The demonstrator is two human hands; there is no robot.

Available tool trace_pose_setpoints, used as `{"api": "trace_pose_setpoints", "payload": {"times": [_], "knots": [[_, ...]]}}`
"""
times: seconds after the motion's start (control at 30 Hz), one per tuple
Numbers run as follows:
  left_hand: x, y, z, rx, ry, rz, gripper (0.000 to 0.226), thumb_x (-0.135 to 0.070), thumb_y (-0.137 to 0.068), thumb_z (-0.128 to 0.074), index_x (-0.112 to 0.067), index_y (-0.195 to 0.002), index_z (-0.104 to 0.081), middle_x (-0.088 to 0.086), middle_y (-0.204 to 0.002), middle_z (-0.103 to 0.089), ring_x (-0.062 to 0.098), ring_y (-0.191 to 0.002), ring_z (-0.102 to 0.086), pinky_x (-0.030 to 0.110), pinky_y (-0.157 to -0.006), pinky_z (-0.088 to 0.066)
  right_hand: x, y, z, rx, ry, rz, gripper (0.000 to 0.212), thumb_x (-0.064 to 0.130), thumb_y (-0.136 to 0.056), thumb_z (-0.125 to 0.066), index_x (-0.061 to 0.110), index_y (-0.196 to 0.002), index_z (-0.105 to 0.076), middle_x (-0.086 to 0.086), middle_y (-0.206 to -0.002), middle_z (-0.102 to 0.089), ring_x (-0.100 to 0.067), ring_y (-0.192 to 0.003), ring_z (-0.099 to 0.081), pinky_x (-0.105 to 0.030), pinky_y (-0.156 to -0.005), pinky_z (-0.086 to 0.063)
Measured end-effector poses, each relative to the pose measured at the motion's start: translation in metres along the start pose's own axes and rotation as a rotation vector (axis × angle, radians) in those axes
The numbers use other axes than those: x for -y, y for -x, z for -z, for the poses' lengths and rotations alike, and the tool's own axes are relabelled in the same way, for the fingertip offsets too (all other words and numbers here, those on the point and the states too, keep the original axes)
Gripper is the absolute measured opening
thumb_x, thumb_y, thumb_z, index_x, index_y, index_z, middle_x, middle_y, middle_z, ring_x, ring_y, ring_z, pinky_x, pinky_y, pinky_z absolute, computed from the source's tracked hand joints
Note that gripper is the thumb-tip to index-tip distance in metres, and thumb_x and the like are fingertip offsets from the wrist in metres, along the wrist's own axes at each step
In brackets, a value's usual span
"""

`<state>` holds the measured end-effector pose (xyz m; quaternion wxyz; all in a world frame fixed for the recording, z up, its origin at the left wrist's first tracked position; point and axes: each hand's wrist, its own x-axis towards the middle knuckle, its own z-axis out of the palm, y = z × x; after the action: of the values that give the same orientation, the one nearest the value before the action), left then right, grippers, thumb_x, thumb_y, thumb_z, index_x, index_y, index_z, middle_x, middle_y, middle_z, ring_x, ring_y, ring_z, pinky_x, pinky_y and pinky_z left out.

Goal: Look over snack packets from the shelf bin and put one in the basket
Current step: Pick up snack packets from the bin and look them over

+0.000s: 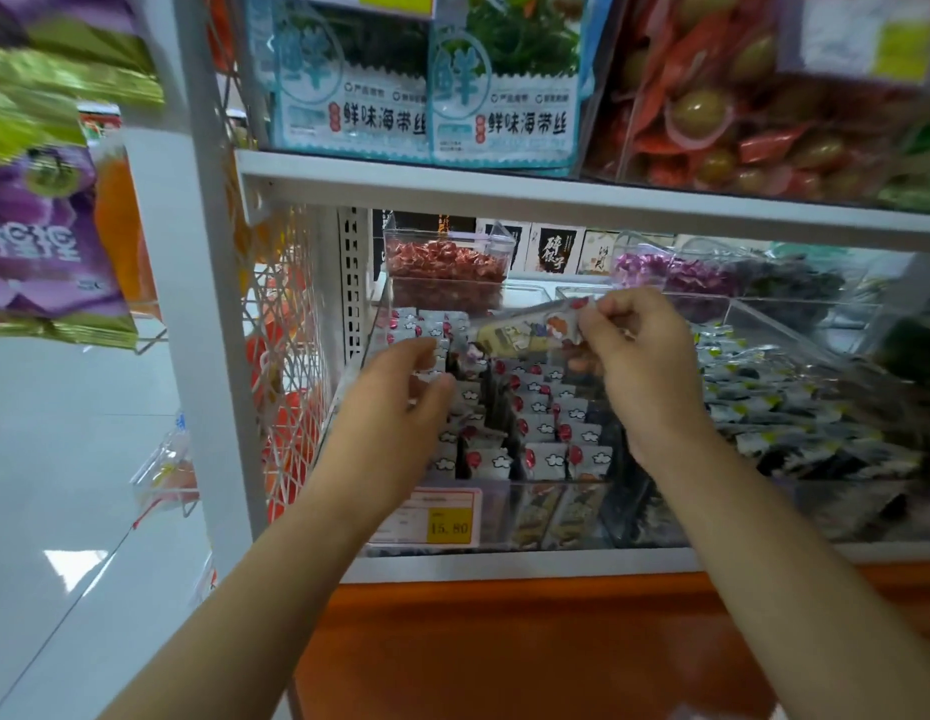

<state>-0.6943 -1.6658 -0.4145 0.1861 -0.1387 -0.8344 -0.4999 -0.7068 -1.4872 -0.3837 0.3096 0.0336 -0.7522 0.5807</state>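
Observation:
A clear plastic shelf bin (504, 517) holds rows of small grey snack packets (546, 433) with red and white marks. My right hand (644, 366) pinches one snack packet (525, 327) by its right end and holds it lifted above the bin, lying nearly level. My left hand (395, 407) reaches into the left side of the bin, its fingers curled among the packets there; whether it grips one is hidden. No basket is in view.
A yellow price tag (447, 524) sticks to the bin front. Another clear bin of dark packets (795, 407) stands to the right, a tub of red sweets (444, 267) behind. The upper shelf (556, 200) hangs close above. A white upright post (213, 304) stands left.

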Motion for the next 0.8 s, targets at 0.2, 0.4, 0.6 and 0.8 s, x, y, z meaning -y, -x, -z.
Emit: {"api": "trace_pose_setpoints", "payload": {"times": [0.2,0.4,0.6,0.8], "knots": [[-0.012,0.0,-0.005,0.069,0.363,0.167,0.023,-0.025,-0.093,-0.05,-0.017,-0.11,-0.064,-0.002,-0.089,-0.069,0.01,-0.082,-0.066,0.025,-0.069,-0.057,-0.008,0.032,0.021,0.117,-0.473,-0.322,0.014,0.005,-0.092,-0.052,0.008,-0.081,-0.059,-0.005,-0.077,-0.07,-0.017,-0.063,-0.067,-0.023,-0.053,-0.053],[-0.012,0.0,-0.005,0.126,0.641,0.351,0.038,-0.03,-0.093,-0.049,-0.021,-0.063,-0.071,0.002,-0.064,-0.066,0.012,-0.061,-0.062,0.029,-0.065,-0.051,-0.014,0.038,0.021,0.096,-0.623,-0.412,0.013,0.016,-0.086,-0.058,0.009,-0.077,-0.064,-0.006,-0.066,-0.066,-0.014,-0.054,-0.063,-0.021,-0.048,-0.05],[-0.012,-0.003,-0.009,0.097,0.923,0.481,0.017,-0.022,-0.089,-0.055,-0.007,-0.089,-0.061,0.004,-0.064,-0.055,0.007,-0.05,-0.055,0.016,-0.047,-0.049,-0.02,0.039,0.023,0.079,-0.644,-0.388,0.016,0.013,-0.092,-0.052,0.008,-0.081,-0.063,-0.001,-0.062,-0.066,-0.011,-0.049,-0.06,-0.02,-0.044,-0.047],[-0.015,0.0,-0.014,0.111,0.625,0.279,0.025,-0.027,-0.091,-0.052,-0.019,-0.086,-0.075,-0.006,-0.078,-0.07,0.011,-0.066,-0.066,0.022,-0.063,-0.055,-0.023,0.039,0.028,0.062,-0.478,-0.266,0.012,0.017,-0.093,-0.053,0.011,-0.083,-0.057,0.012,-0.059,-0.061,-0.013,-0.055,-0.064,-0.025,-0.047,-0.051]]}}
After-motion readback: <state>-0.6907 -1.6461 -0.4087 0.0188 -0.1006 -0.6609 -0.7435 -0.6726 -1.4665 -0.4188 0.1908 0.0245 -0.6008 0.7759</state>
